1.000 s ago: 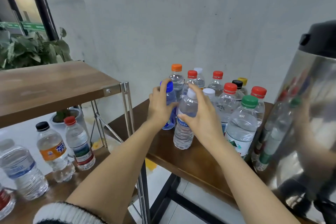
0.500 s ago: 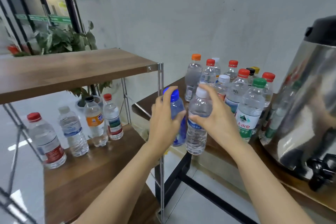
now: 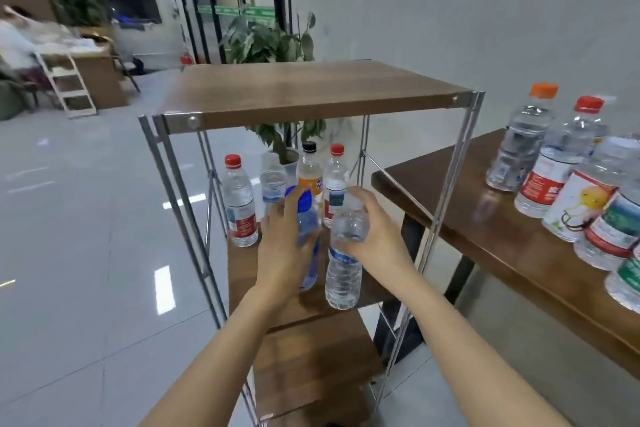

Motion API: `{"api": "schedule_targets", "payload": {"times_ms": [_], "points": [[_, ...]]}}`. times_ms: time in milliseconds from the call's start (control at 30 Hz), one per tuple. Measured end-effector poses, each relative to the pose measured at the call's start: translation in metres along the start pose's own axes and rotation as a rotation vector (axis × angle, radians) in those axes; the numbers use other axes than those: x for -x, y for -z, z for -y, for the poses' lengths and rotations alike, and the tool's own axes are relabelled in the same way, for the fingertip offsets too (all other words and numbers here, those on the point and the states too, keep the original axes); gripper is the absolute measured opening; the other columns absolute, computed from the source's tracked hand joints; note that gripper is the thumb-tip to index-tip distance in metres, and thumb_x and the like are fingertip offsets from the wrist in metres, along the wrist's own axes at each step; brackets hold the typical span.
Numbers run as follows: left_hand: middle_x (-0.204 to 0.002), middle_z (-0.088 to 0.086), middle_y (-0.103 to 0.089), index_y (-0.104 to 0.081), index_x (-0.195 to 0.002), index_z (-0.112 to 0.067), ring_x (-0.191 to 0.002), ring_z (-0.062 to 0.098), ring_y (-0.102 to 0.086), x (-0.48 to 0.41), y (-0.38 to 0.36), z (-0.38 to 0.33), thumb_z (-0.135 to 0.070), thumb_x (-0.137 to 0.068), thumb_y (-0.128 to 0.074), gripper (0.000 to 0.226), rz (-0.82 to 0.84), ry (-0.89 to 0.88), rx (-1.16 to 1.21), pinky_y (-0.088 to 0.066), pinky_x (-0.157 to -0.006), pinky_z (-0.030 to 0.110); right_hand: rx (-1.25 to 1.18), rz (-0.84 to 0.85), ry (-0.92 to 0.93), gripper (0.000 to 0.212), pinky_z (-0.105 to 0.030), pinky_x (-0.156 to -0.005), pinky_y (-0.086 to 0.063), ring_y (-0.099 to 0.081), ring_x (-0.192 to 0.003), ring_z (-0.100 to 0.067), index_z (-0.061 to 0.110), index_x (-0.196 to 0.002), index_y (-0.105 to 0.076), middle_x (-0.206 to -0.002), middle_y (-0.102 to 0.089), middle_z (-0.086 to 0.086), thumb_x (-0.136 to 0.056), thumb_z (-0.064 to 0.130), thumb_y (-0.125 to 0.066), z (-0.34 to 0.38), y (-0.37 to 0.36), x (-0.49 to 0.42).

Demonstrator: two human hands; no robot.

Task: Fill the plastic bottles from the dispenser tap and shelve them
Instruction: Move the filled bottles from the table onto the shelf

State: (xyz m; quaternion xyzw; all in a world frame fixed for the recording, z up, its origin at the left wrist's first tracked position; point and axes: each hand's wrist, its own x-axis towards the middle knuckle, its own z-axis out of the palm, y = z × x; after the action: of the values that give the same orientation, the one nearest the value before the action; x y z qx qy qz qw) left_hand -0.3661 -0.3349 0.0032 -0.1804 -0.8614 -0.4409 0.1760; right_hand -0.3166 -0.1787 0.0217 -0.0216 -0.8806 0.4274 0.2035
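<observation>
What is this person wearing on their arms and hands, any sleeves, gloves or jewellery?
Nothing visible. The left hand and right hand are bare, with no gloves, rings or watch showing. The left forearm and right forearm are uncovered down to the frame's edge; no sleeve shows.

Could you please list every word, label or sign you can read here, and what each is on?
Nothing reads clearly; all print is blurred or too small.
Red label on the red-capped shelf bottle: unreadable.
Orange label on the black-capped shelf bottle: unreadable.
Blue band on the clear bottle in the right hand: unreadable.
The blue bottle in the left hand: no legible print.
Labels on the table bottles: unreadable.
The green door strips: unreadable.
</observation>
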Motion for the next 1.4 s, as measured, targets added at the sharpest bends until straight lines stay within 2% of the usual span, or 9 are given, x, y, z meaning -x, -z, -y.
{"api": "schedule_targets", "payload": {"times_ms": [100,167,367,633,967,1100,1200,1300,1400], "points": [[-0.129,0.011,-0.054,-0.039,-0.144,-0.027,-0.115,0.032,-0.055,-0.015,0.003,0.026,-0.007,-0.087,-0.07,0.068,-0.066,0.068,-0.02,-0.054,-0.089,0.045,-0.003,0.051,0.042,0.072,-0.02,-0.09,-0.048,-0.055,-0.116,-0.01,0.046,-0.135,-0.034,-0.13,-0.055,0.012,-0.082,0.026,-0.079,0.001,-0.036,-0.025],[-0.127,0.015,-0.053,-0.042,-0.143,-0.022,-0.113,0.035,-0.052,-0.024,0.001,0.04,-0.003,-0.085,-0.068,0.067,-0.098,0.114,-0.019,-0.051,-0.088,0.044,0.01,0.092,0.064,0.071,-0.002,-0.078,-0.038,-0.051,-0.11,-0.003,0.035,-0.141,-0.035,-0.124,-0.051,0.015,-0.085,0.024,-0.077,0.003,-0.054,-0.04],[-0.134,0.016,-0.046,-0.039,-0.147,-0.025,-0.121,0.036,-0.041,-0.052,-0.013,0.067,0.002,-0.087,-0.066,0.071,-0.193,0.32,-0.063,-0.043,-0.094,0.04,-0.053,0.159,0.184,0.078,-0.017,-0.097,-0.046,-0.052,-0.122,-0.012,0.024,-0.141,-0.038,-0.141,-0.049,0.001,-0.078,0.011,-0.082,-0.004,-0.096,-0.083],[-0.141,0.013,-0.039,-0.037,-0.145,-0.032,-0.125,0.033,-0.036,-0.067,-0.014,0.092,0.013,-0.084,-0.058,0.078,-0.278,0.342,-0.069,-0.035,-0.091,0.03,-0.049,0.194,0.233,0.083,-0.034,-0.095,-0.053,-0.053,-0.122,-0.022,0.021,-0.14,-0.038,-0.135,-0.051,-0.008,-0.073,0.005,-0.084,-0.009,-0.126,-0.119],[-0.145,0.011,-0.039,-0.039,-0.145,-0.031,-0.127,0.03,-0.041,-0.073,-0.013,0.098,0.014,-0.083,-0.063,0.08,-0.31,0.305,-0.049,-0.038,-0.094,0.028,-0.064,0.213,0.209,0.082,-0.008,-0.098,-0.029,-0.039,-0.138,-0.02,0.02,-0.149,-0.029,-0.153,-0.036,-0.007,-0.083,0.006,-0.076,-0.008,-0.136,-0.124],[-0.151,0.01,-0.031,-0.036,-0.149,-0.029,-0.132,0.031,-0.037,-0.068,-0.011,0.096,0.014,-0.082,-0.064,0.084,-0.279,0.292,-0.05,-0.037,-0.095,0.026,0.0,0.265,0.219,0.093,-0.031,-0.109,-0.038,-0.037,-0.14,-0.022,0.022,-0.153,-0.024,-0.155,-0.034,-0.006,-0.079,0.01,-0.08,-0.006,-0.128,-0.122],[-0.157,0.009,-0.023,-0.034,-0.15,-0.025,-0.142,0.03,-0.029,-0.058,-0.007,0.089,0.012,-0.081,-0.069,0.086,-0.279,0.249,-0.063,-0.039,-0.105,0.028,0.081,0.263,0.231,0.097,-0.037,-0.11,-0.038,-0.03,-0.145,-0.022,0.025,-0.155,-0.017,-0.16,-0.027,-0.003,-0.081,0.016,-0.079,-0.006,-0.116,-0.116],[-0.16,0.013,-0.022,-0.039,-0.149,-0.02,-0.146,0.032,-0.025,-0.044,-0.005,0.073,0.008,-0.081,-0.074,0.081,-0.27,0.203,-0.095,-0.033,-0.11,0.034,0.032,0.219,0.184,0.09,-0.032,-0.102,-0.045,-0.039,-0.139,-0.02,0.03,-0.154,-0.018,-0.158,-0.03,0.0,-0.085,0.018,-0.075,-0.004,-0.095,-0.097],[-0.158,0.015,-0.029,-0.044,-0.146,-0.019,-0.145,0.034,-0.027,-0.028,-0.006,0.045,-0.003,-0.084,-0.076,0.072,-0.212,0.204,-0.145,-0.037,-0.112,0.047,0.01,0.201,0.095,0.075,-0.024,-0.094,-0.04,-0.048,-0.13,-0.014,0.035,-0.151,-0.023,-0.153,-0.038,0.007,-0.092,0.026,-0.068,0.002,-0.064,-0.069]]}}
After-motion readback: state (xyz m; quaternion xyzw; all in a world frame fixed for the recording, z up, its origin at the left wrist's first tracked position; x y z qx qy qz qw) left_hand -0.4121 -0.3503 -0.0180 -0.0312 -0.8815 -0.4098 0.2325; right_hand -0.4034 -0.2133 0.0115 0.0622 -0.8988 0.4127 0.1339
